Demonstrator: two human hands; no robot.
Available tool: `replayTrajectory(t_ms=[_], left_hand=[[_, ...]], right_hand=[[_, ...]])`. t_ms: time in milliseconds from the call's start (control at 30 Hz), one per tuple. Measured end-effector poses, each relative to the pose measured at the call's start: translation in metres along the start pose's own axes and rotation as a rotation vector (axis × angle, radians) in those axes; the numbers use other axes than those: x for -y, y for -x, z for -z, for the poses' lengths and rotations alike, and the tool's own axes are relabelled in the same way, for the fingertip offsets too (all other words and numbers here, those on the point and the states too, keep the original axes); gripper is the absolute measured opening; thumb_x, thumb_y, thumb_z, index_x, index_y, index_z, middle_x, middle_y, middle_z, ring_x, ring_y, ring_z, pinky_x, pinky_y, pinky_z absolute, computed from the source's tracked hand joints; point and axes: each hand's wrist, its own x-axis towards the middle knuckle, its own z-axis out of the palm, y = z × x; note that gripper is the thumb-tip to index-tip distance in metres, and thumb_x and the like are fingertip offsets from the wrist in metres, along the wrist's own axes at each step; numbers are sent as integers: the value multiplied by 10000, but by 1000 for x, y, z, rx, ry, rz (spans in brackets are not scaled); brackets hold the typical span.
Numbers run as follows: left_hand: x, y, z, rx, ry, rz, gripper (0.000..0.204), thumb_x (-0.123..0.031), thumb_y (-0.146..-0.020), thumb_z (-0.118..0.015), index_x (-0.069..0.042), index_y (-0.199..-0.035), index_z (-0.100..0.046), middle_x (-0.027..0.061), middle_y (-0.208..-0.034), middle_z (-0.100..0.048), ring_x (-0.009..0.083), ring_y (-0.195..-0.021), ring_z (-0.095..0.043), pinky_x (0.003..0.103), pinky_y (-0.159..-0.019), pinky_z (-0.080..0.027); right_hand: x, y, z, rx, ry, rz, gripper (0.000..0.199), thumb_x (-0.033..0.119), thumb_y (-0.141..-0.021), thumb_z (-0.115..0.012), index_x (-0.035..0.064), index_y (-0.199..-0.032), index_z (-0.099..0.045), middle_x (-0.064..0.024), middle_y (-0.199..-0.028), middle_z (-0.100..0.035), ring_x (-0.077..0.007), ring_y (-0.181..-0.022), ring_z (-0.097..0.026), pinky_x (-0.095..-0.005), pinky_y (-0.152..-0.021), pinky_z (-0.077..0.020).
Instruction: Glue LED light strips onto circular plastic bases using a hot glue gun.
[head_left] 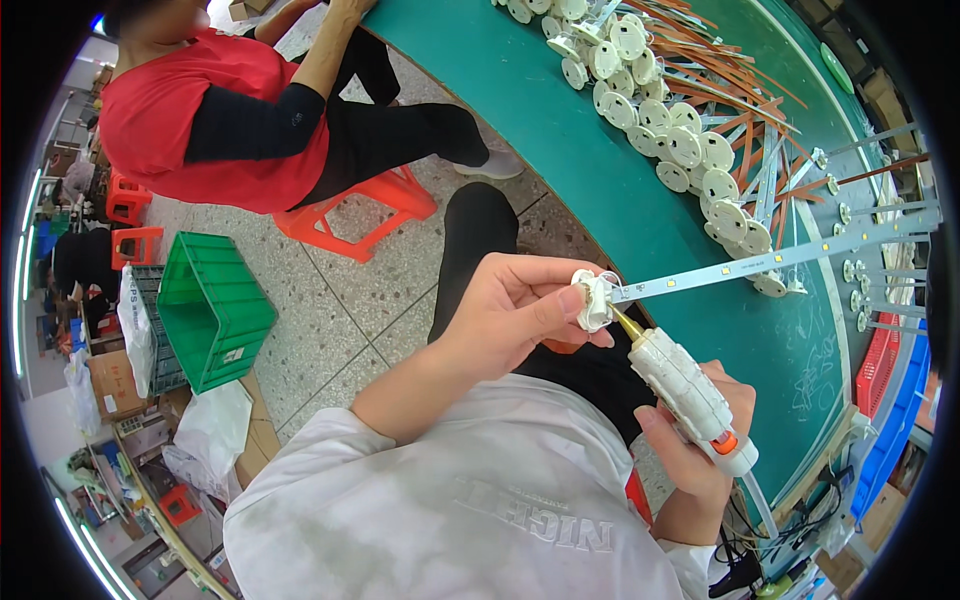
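Observation:
My left hand (505, 315) pinches a small white plastic end cap (594, 302) between thumb and fingers. A long, narrow LED strip (740, 268) runs from the cap toward the right, and thin wires loop where they meet. My right hand (700, 455) is wrapped round a white hot glue gun (682, 382). Its brass nozzle (627, 324) points up and left, right beside the cap and the end of the strip; whether it touches cannot be made out. A glue stick (758, 503) juts from the gun's rear.
A green table (560, 165) bears a heap of white round discs (684, 147) with silver and brown strips (735, 75). At left, a person in red (240, 125) sits on a red stool (365, 210). A green crate (212, 312) is on the floor; cables (800, 520) hang lower right.

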Motion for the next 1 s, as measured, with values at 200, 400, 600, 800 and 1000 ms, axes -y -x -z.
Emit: replayTrajectory(t_ms=[200, 400, 600, 800, 1000], left_hand=[[9, 3, -2, 26, 255, 30, 392, -220, -1029, -599, 88, -1272, -608, 241, -1085, -711, 296, -914, -752, 312, -783, -638], [11, 3, -3, 66, 398, 108, 391, -260, -1055, -543, 89, -1212, -622, 262, -1075, -707, 296, -908, -752, 322, -797, -635], [12, 5, 1, 50, 443, 135, 420, -302, -1080, -479, 83, -1148, -633, 269, -1054, -703, 300, -886, -751, 326, -784, -634], [9, 7, -1, 73, 472, 146, 452, -324, -1084, -464, 92, -1149, -627, 276, -1057, -697, 303, -883, -750, 338, -782, -635], [13, 8, 6, 101, 486, 157, 469, -331, -1082, -460, 104, -1162, -617, 286, -1047, -694, 315, -864, -750, 366, -776, -637]], right_hand=[[3, 1, 1, 6, -1, -5, 238, 100, -568, -810, 72, -802, -779, -37, -543, -587, -215, -428, -387, -333, -509, -299], [5, 4, 5, 31, 3, -31, 207, 120, -551, -819, 94, -752, -778, -29, -522, -580, -208, -427, -379, -333, -505, -290], [5, 10, 4, 15, 29, -43, 203, 114, -560, -778, 41, -703, -654, -16, -549, -549, -204, -475, -445, -336, -560, -297], [4, 12, 5, 22, 48, -10, 213, 132, -579, -786, 34, -729, -671, -19, -549, -548, -208, -474, -441, -337, -563, -299], [3, 12, 8, 80, 67, 48, 294, 184, -613, -802, 27, -854, -742, -14, -545, -534, -206, -467, -396, -343, -558, -280]])
